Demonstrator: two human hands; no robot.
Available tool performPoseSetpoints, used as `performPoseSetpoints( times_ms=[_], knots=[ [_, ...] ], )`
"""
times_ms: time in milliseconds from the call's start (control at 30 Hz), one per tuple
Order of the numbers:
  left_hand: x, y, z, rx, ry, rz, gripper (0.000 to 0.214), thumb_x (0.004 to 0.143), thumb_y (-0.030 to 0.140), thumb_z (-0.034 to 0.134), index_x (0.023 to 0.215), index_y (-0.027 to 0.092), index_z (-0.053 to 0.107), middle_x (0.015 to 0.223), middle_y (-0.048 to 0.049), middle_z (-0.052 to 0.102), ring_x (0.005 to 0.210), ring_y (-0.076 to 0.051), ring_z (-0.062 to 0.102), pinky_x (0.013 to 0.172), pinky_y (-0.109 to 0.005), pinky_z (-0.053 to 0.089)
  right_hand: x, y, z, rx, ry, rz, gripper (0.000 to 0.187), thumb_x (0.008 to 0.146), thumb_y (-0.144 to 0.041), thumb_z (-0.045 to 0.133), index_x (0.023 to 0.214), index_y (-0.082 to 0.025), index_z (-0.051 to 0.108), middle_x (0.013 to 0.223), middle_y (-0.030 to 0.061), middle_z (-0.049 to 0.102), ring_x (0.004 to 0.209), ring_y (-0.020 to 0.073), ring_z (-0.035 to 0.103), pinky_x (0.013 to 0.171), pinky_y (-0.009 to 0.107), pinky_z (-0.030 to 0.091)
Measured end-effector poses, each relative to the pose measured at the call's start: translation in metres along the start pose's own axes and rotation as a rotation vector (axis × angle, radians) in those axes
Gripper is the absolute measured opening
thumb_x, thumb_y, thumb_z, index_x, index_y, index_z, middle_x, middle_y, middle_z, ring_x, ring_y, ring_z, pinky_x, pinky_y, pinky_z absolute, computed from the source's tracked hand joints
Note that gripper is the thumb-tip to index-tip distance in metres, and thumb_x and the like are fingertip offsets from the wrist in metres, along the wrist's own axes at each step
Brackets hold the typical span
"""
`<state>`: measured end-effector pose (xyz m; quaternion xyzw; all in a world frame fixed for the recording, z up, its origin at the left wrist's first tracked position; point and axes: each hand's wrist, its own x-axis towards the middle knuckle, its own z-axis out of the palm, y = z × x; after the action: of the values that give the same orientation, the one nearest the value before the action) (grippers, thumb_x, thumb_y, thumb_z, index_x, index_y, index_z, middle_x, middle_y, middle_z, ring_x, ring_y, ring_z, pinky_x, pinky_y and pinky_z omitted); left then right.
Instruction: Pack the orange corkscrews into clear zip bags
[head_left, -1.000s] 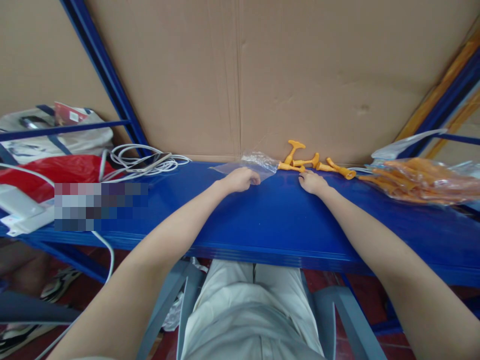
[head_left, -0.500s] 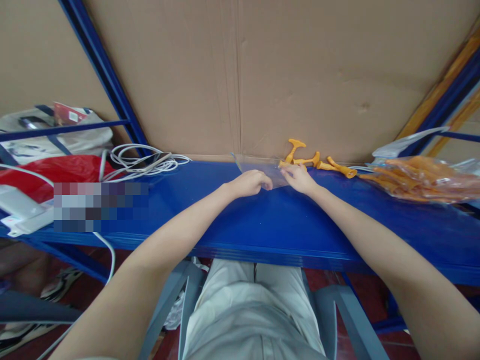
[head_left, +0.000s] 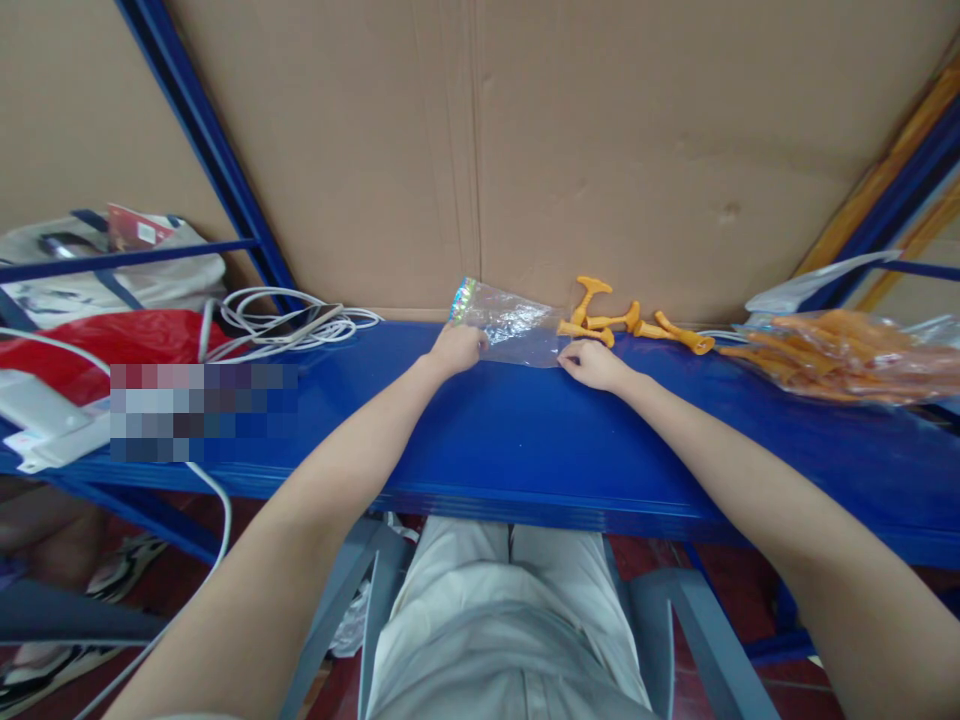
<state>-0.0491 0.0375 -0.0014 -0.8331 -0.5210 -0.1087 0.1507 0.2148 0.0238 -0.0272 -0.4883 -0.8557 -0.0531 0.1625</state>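
Note:
A clear plastic bag [head_left: 517, 318] with a shiny, multicoloured strip at its left end stretches between my two hands above the blue table. My left hand [head_left: 457, 348] is closed on the bag's lower edge near that strip. The fingers of my right hand [head_left: 592, 364] pinch the bag's right end at its lower corner. Just beyond my right hand lie several orange plastic T-shaped pieces [head_left: 592, 290], some overlapping, against the cardboard.
A clear bag full of orange pieces [head_left: 847, 355] lies on the right. Coiled white cable [head_left: 300, 320], a red bag [head_left: 127, 340] and a white device [head_left: 45, 420] are on the left. A cardboard wall [head_left: 600, 150] stands behind the blue table [head_left: 510, 440].
My left hand has moved left along the bag, which is now spread wider with its shiny strip in sight. My right hand has shifted slightly down, uncovering more of the nearest orange piece.

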Motion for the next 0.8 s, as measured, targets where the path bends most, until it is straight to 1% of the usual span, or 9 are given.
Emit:
performPoseSetpoints(
  times_ms=[100, 167, 267, 333, 433, 500, 567, 633, 800],
  knots=[
    [0.000, 0.000, 0.001, -0.012, -0.018, -0.027, 0.031, 0.079, 0.012, 0.051, 0.098, 0.019, 0.075, 0.099, -0.0115, 0.076, 0.102, -0.028, 0.068, 0.098, -0.045, 0.046, -0.002, 0.000, -0.001, 0.037, 0.026, -0.038, 0.028, 0.088, -0.018, 0.048, 0.091, -0.014, 0.076, 0.097, 0.0112, 0.075, 0.095, 0.0229, 0.068, 0.091, 0.034, 0.049],
    [-0.001, 0.007, 0.000, -0.021, -0.046, -0.025, 0.032, 0.083, 0.016, 0.049, 0.102, 0.017, 0.074, 0.102, -0.0130, 0.075, 0.105, -0.030, 0.067, 0.099, -0.046, 0.045, -0.003, 0.000, -0.001, 0.082, 0.042, -0.073, 0.028, 0.090, -0.022, 0.049, 0.092, -0.014, 0.076, 0.099, 0.0114, 0.074, 0.095, 0.0223, 0.068, 0.091, 0.034, 0.049],
    [-0.001, 0.022, -0.003, -0.083, -0.078, 0.053, 0.038, 0.087, 0.017, 0.046, 0.118, 0.017, 0.068, 0.111, -0.0111, 0.074, 0.105, -0.024, 0.068, 0.096, -0.034, 0.048, -0.007, -0.003, -0.001, 0.125, 0.030, -0.156, 0.033, 0.095, -0.031, 0.047, 0.099, -0.016, 0.076, 0.109, 0.0107, 0.073, 0.103, 0.0218, 0.067, 0.096, 0.035, 0.047],
    [0.003, 0.032, -0.006, -0.124, -0.091, 0.152, 0.045, 0.088, 0.013, 0.043, 0.129, 0.018, 0.061, 0.120, -0.0094, 0.070, 0.108, -0.020, 0.067, 0.093, -0.028, 0.049, -0.008, -0.006, -0.001, 0.105, 0.015, -0.193, 0.035, 0.095, -0.035, 0.047, 0.110, -0.017, 0.074, 0.120, 0.0111, 0.069, 0.112, 0.0233, 0.064, 0.100, 0.038, 0.045],
    [0.012, 0.043, -0.010, -0.098, -0.177, 0.261, 0.055, 0.087, 0.009, 0.045, 0.141, 0.021, 0.050, 0.127, -0.0094, 0.067, 0.113, -0.019, 0.065, 0.092, -0.026, 0.049, -0.009, -0.011, -0.001, 0.056, -0.009, -0.207, 0.040, 0.095, -0.037, 0.049, 0.127, -0.018, 0.066, 0.129, 0.0124, 0.064, 0.119, 0.0260, 0.060, 0.101, 0.043, 0.044],
    [0.020, 0.049, -0.015, -0.084, -0.250, 0.292, 0.057, 0.087, 0.012, 0.050, 0.143, 0.024, 0.047, 0.131, -0.0088, 0.064, 0.116, -0.020, 0.064, 0.093, -0.025, 0.048, -0.008, -0.014, -0.001, 0.041, -0.013, -0.207, 0.042, 0.095, -0.034, 0.049, 0.132, -0.018, 0.062, 0.130, 0.0133, 0.064, 0.120, 0.0264, 0.059, 0.100, 0.043, 0.045],
    [0.027, 0.054, -0.020, -0.080, -0.295, 0.310, 0.056, 0.087, 0.018, 0.055, 0.142, 0.026, 0.050, 0.134, -0.0071, 0.063, 0.117, -0.021, 0.063, 0.094, -0.026, 0.046, -0.007, -0.015, -0.001, 0.039, 0.000, -0.207, 0.042, 0.095, -0.030, 0.049, 0.132, -0.018, 0.062, 0.129, 0.0130, 0.065, 0.119, 0.0258, 0.060, 0.100, 0.042, 0.046],
    [0.034, 0.060, -0.025, -0.052, -0.327, 0.317, 0.048, 0.087, 0.022, 0.057, 0.135, 0.027, 0.058, 0.131, -0.0068, 0.065, 0.116, -0.023, 0.064, 0.094, -0.028, 0.047, -0.006, -0.015, 0.000, 0.054, 0.017, -0.212, 0.040, 0.093, -0.025, 0.049, 0.130, -0.018, 0.064, 0.126, 0.0119, 0.067, 0.116, 0.0249, 0.062, 0.099, 0.040, 0.047],
    [0.044, 0.076, -0.029, 0.072, -0.366, 0.243, 0.031, 0.087, 0.021, 0.057, 0.116, 0.020, 0.070, 0.121, -0.0122, 0.070, 0.111, -0.027, 0.066, 0.090, -0.031, 0.049, -0.004, -0.012, 0.006, 0.123, 0.056, -0.219, 0.036, 0.090, -0.019, 0.051, 0.120, -0.016, 0.070, 0.123, 0.0106, 0.068, 0.112, 0.0246, 0.065, 0.099, 0.038, 0.048]
  ],
)
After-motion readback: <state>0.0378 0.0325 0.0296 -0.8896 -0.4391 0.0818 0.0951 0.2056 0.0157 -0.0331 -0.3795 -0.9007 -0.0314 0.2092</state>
